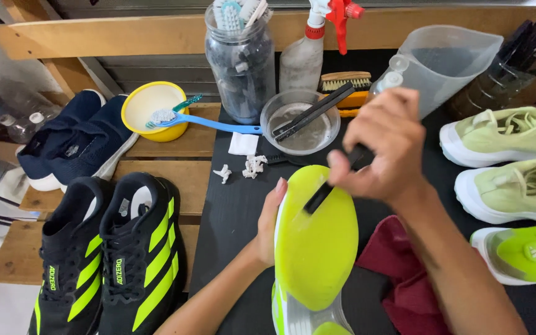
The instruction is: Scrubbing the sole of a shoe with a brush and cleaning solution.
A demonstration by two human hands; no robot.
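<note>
I'm looking down at what reads as a small shoe-cleaning workshop. My left hand [267, 231] props up a neon-yellow shoe [315, 248], sole facing me, and my right hand [381, 149] presses a black brush [327, 186] onto it. Just beyond my hands sit the tools of the trade: a glass jar of brushes [241, 62], a spray bottle [308, 49], a clear bowl of water [299, 121], a yellow bowl [150, 108] with a blue brush [206, 123]. Left of my left hand, black and navy sneakers [110, 248] wait on rough wooden slats [175, 167]; right of my right hand, pale green pairs [510, 161] line the black mat [231, 211].
</note>
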